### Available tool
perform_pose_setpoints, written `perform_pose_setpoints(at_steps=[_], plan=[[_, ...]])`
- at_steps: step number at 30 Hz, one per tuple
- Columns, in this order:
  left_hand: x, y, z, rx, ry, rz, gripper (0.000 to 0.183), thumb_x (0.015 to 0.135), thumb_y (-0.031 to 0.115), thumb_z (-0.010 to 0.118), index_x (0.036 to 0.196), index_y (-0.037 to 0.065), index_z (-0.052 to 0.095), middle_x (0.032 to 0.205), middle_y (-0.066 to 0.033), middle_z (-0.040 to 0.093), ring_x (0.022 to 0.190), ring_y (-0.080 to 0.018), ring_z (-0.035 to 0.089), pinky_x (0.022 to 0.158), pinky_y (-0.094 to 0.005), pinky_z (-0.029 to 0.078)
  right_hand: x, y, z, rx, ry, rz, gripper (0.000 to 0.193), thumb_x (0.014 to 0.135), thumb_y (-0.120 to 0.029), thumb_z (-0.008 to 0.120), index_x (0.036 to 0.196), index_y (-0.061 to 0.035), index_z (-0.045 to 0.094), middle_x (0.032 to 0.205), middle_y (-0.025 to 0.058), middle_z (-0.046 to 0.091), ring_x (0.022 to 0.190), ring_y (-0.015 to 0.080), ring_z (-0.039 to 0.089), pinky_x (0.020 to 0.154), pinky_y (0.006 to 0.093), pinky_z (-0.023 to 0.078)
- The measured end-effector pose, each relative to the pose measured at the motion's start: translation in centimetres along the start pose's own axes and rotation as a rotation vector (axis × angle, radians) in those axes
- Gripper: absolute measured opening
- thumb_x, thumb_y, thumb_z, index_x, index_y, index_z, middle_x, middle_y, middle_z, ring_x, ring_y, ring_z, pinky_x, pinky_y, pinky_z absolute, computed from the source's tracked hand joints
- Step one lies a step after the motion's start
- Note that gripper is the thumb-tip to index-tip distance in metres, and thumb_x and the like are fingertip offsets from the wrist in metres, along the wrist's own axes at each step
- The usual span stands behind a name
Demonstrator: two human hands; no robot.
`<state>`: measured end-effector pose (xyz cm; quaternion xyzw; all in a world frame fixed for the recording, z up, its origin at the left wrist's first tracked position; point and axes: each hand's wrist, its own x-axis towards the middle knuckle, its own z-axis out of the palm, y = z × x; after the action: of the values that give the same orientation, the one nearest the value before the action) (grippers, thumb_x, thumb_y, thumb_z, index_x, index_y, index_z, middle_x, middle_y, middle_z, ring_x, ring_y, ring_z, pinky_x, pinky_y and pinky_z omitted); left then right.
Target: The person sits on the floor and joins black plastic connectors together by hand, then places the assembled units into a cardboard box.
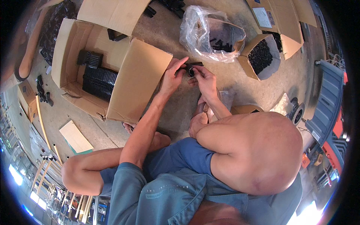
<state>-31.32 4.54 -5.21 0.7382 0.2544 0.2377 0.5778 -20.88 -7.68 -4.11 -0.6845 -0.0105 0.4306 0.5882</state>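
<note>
Right hand (206, 81) on my head view: thumb and fingers pinched narrow, holding a small black fitting (195, 64). Its long axis runs nearly level, left to right across my picture, right end a touch higher, a round ring showing toward my camera near the left end. And there's the left hand (172, 79) at that left end, index stretched straight; whether it grips, I can't tell. The fitting sits above the concrete floor (245, 90), between the open carton (140, 71) and the clear plastic bag (194, 33).
</note>
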Motion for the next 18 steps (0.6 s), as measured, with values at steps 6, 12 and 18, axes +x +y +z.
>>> perform_pose_setpoints(at_steps=[6, 12, 18], plan=[[-0.2, -0.8, -0.1, 0.015, -0.036, 0.022, 0.063, 0.076, -0.016, 0.068, 0.132, 0.012, 0.065, 0.1, -0.0095, 0.065, 0.094, -0.0237, 0.062, 0.086, -0.0342, 0.051, 0.6, -0.3, 0.0, -0.164, 0.022, 0.036, 0.023, 0.102, -0.016, 0.062, 0.105, 0.0053, 0.069, 0.076, 0.0102, 0.07, 0.058, 0.0161, 0.069, 0.048, 0.0285, 0.055], [-0.5, -1.2, -0.1, 0.055, 0.007, 0.056, 0.063, 0.077, -0.015, 0.069, 0.135, 0.009, 0.063, 0.102, -0.0111, 0.067, 0.096, -0.0268, 0.064, 0.087, -0.0374, 0.052, 0.7, -0.3, 1.1, -0.291, 0.077, -0.02, 0.027, 0.103, -0.019, 0.061, 0.101, 0.0061, 0.069, 0.072, 0.0096, 0.07, 0.057, 0.0158, 0.069, 0.049, 0.0281, 0.055], [-0.3, -0.7, -0.2, 0.112, 0.063, 0.196, 0.06, 0.078, -0.012, 0.07, 0.134, 0.01, 0.063, 0.102, -0.0102, 0.07, 0.099, -0.0293, 0.065, 0.09, -0.0388, 0.052, 0.2, -0.7, -0.5, -0.001, -0.011, 0.062, 0.023, 0.102, -0.011, 0.059, 0.114, 0.0052, 0.069, 0.091, 0.0097, 0.071, 0.071, 0.0174, 0.072, 0.058, 0.0282, 0.057]])
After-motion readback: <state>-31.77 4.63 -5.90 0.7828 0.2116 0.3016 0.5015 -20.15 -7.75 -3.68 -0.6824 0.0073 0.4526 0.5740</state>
